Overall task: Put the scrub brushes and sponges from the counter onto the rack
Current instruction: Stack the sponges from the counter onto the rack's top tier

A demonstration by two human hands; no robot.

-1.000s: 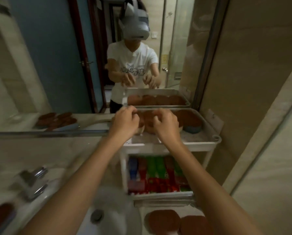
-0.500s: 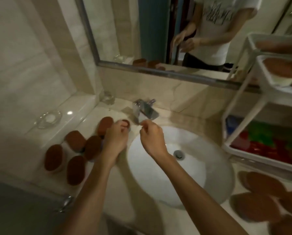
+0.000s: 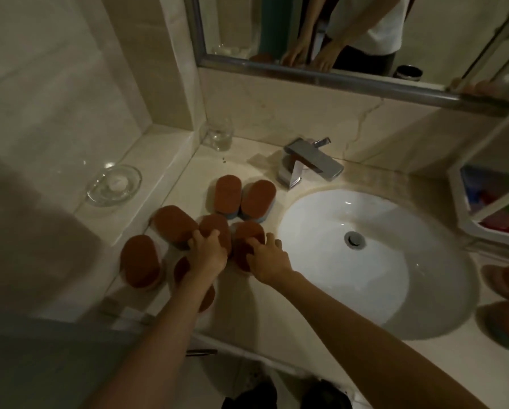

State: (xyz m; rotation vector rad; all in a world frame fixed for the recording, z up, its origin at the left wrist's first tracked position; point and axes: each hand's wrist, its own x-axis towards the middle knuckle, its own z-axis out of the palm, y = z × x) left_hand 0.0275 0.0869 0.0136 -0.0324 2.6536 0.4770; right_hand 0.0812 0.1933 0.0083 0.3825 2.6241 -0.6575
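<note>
Left of the white oval basin (image 3: 374, 261), on the pale marble counter (image 3: 247, 302), lies a cluster of rust-brown oval scrub pads. Farthest left, near the counter's front-left corner, one brown pad (image 3: 139, 261) sits alone; behind it, against the raised ledge with the clear glass soap dish (image 3: 113, 185), is a wider one (image 3: 175, 225). Next comes the person's left hand (image 3: 207, 255), fingers spread and curled down over the middle brown pad (image 3: 215, 230); it touches the top, but whether the grip has closed cannot be told. Its wrist hides most of another pad at the front edge (image 3: 182, 268). Just beside it, the right hand (image 3: 269, 261) presses its fingertips onto the neighbouring brown pad (image 3: 249, 239), nearest the basin rim, likewise not visibly clenched. Both pads run long axis away from the person, so each hand meets its pad end-on from the near tip. Two blue-backed pads (image 3: 243, 199) wait behind, toward the chrome tap (image 3: 309, 163). The white rack (image 3: 460, 202) stands at the counter's far right edge, well apart, so the right hand seems nearer to it for the carry.
</note>
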